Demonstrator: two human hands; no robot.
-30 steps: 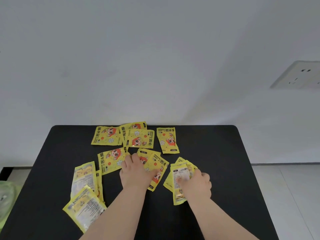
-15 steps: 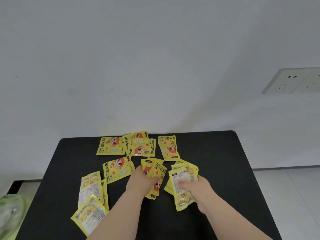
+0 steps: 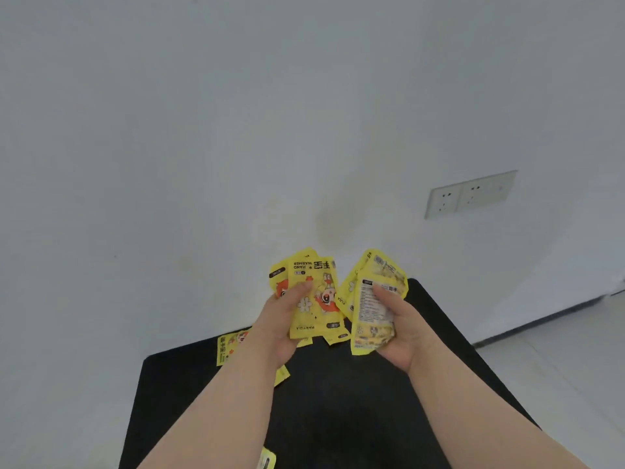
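Both hands are raised above the black table (image 3: 338, 418), each with a bunch of yellow hand-warmer packets. My left hand (image 3: 279, 328) grips a few packets (image 3: 313, 292) printed side up, thumb across the front. My right hand (image 3: 400, 328) grips another small stack of packets (image 3: 373, 306), with the text-covered back of the top one facing me. The two bunches are close together but apart.
More yellow packets lie on the table: one at the far left (image 3: 226, 348), one partly hidden under my left forearm (image 3: 282, 375), one at the near edge (image 3: 267, 460). A white wall stands behind, with a double socket (image 3: 470, 194) at right. Pale floor (image 3: 558, 367) lies to the right.
Both hands closed on packets and lifted them off the table toward me. The camera tilted up and to the right, so most packets on the table left the view.
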